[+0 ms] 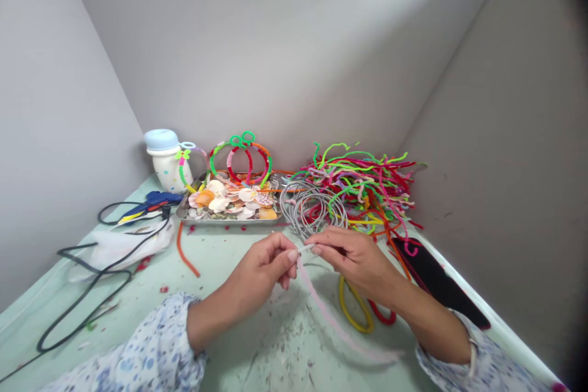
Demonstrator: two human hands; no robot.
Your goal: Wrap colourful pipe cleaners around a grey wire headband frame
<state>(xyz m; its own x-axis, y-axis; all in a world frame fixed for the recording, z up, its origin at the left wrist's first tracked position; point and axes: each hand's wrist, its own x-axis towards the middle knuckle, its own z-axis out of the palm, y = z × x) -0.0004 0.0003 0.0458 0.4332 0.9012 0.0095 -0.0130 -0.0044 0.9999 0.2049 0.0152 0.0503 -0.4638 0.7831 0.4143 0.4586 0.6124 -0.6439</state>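
My left hand [271, 263] is closed, thumb and forefinger pinching a pale pink pipe cleaner [324, 309]. Its loose length hangs from the fingertips and curves down to the lower right, slightly blurred. A short, thin pale strand [306, 248] spans the gap to my right hand [353, 257], whose fingertips are pinched on its other end. Whether this strand is the pipe cleaner or wire, I cannot tell. Directly behind the fingertips lies a coil of grey wire [294, 208]. Below my right hand, yellow [356, 312] and red loops lie on the table.
A metal tray [229, 221] of shells stands at the back, with colourful fuzzy rings above it. Bright pipe cleaners [362, 177] are heaped at back right. A black phone-like slab [443, 282] lies right. Bottle [168, 162], pliers-like tools [149, 205] and black cable [92, 312] are left.
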